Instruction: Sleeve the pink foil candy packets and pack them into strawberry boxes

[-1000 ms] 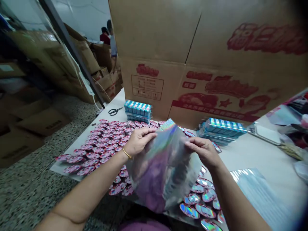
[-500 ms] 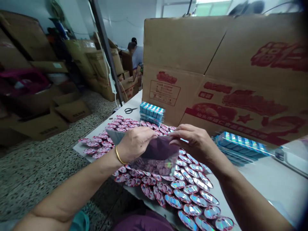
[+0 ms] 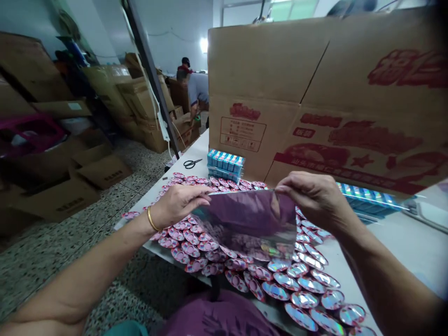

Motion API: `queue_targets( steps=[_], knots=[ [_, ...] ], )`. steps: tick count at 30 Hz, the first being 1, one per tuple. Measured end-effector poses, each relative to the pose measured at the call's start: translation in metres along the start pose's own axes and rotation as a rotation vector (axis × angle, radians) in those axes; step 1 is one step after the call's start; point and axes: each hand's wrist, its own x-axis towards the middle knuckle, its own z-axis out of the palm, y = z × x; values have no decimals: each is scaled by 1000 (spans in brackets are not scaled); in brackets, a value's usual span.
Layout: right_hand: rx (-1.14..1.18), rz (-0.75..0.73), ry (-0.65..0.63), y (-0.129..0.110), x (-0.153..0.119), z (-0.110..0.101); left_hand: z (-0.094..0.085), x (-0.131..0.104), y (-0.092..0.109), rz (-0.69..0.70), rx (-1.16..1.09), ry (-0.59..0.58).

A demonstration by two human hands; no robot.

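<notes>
Stretched between my two hands is a shiny, see-through plastic sheet [image 3: 248,224], which mirrors purple cloth; whether it is a single film or a flat bag I cannot tell. My left hand [image 3: 178,205], with a gold bangle at the wrist, pinches its upper left corner. At the upper right corner, my right hand [image 3: 311,193] grips it between thumb and fingers. Beneath the sheet, many oval pink-and-red pieces [image 3: 191,236] cover the white table [image 3: 392,261] in rows. Toward the right the ovals [image 3: 304,299] show a glossy, rainbow-like sheen. The sheet hides some of them.
Black scissors [image 3: 192,163] lie beside a stack of blue packs [image 3: 226,163]. More blue packs [image 3: 371,200] sit behind my right hand. A big printed cardboard sheet [image 3: 252,65] stands along the back. Cartons [image 3: 101,172] fill the floor at left; other people [image 3: 198,88] work beyond.
My hands have moved apart, left hand leftward and right hand rightward, spreading the plastic sheet wider and flatter. The camera view has shifted slightly.
</notes>
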Motion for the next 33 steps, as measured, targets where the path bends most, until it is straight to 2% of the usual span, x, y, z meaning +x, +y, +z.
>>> queue_targets(
  steps=[2, 5, 9, 11, 12, 13, 15, 17, 18, 20, 22, 25, 27, 30, 33],
  knots=[
    [6, 63, 7, -8, 9, 8, -5, -5, -24, 18, -50, 0],
    [4, 129, 32, -24, 26, 23, -15, -12, -61, 54, -69, -63],
    [77, 246, 90, -46, 46, 51, -46, -15, -111, 107, -54, -215],
    [203, 343, 83, -59, 51, 72, -67, -13, -135, 143, -66, -323],
    [295, 405, 78, -65, 52, 86, -76, -11, -146, 165, -67, -409],
    [404, 476, 79, -69, 51, 103, -81, -9, -155, 197, -43, -444],
    [655, 641, 130, -73, 47, 142, -76, -5, -164, 236, 87, -358],
    [879, 807, 230, -66, 35, 186, -48, -3, -158, 235, 168, -263],
    [954, 881, 280, -59, 27, 207, -27, -2, -150, 244, 140, -275],
    [1053, 1004, 316, -40, 5, 242, 28, 2, -133, 268, 1, -369],
    [1074, 1097, 325, -16, -20, 265, 86, 10, -122, 232, -85, -500],
    [886, 1140, 302, 19, -56, 280, 162, 26, -126, 99, -156, -665],
    [714, 1101, 261, 38, -76, 284, 201, 32, -133, 9, -195, -741],
    [543, 1008, 211, 57, -99, 291, 243, 32, -137, -42, -281, -818],
    [341, 912, 169, 66, -113, 298, 271, 25, -132, -81, -344, -843]
  ],
)
